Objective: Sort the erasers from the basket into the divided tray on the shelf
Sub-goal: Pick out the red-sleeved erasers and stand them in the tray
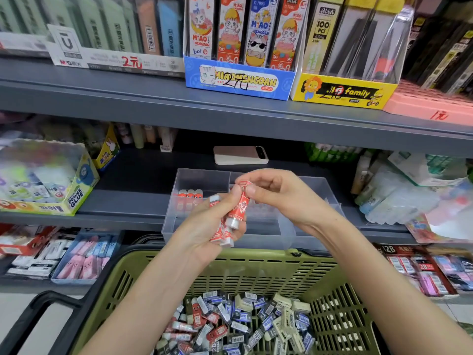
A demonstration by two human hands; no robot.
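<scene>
We are in the middle of the sorting, at the point where one eraser is being drawn out of a handful to go into the tray (314, 187); our left hand (204, 226) is curled around a small bunch of red erasers (222, 233), gripping them in the palm, and our right hand (276, 193) pinches the top end of a single red eraser (236, 207) between thumb and fingertips; both hands are closed on their loads, neither is loose.

That single eraser stands nearly upright, its long axis running from upper right to lower left with a slight tilt; its white end points down toward the left palm, its red end up into the right fingers; it hangs in front of the tray's near wall, above the far rim of the basket (256, 257).

The tray sits at the front edge of the middle shelf (143, 201); its far left compartment already has three red erasers (190, 194) standing side by side against the divider; what the other compartments contain we cannot tell behind the hands.

We judge the next move calls for lifting the pinched eraser free of the bunch, carrying it over the near wall, and setting it beside those three in the same upright way; many erasers remain heaped in the basket's bottom (243, 324), red, blue and cream mixed, so most of the task lies ahead.
</scene>
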